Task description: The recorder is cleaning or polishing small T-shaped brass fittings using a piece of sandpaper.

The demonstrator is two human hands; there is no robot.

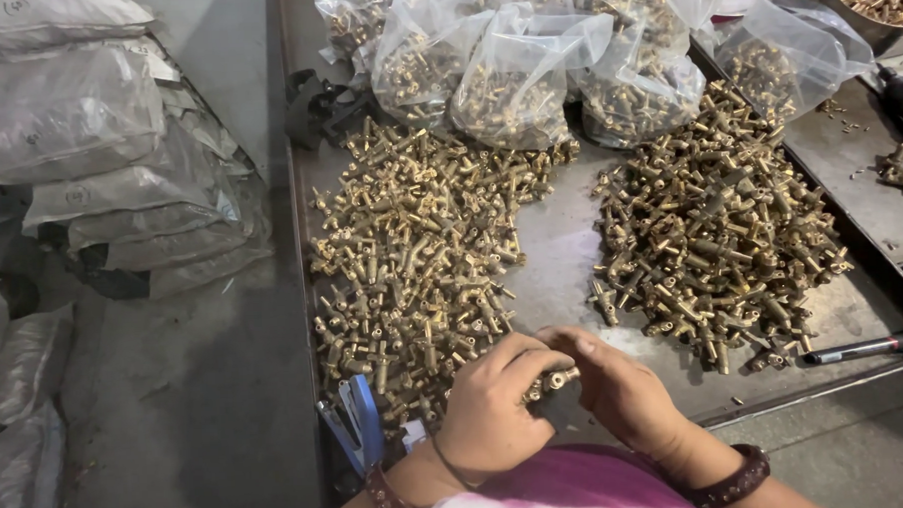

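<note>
While both hands meet at the near edge of the tabletop [562, 270], the left hand [492, 408] and right hand [616, 388] close together on one small brass fitting [556, 380], its long axis running left to right between them. The left brass heap [412, 265] lies just beyond the left hand.

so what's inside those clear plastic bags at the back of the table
The clear plastic bags hold small brass fittings like the two loose piles in front. Only pieces pressed against the film show; those deeper inside, and the table under the bags, are covered.
</note>
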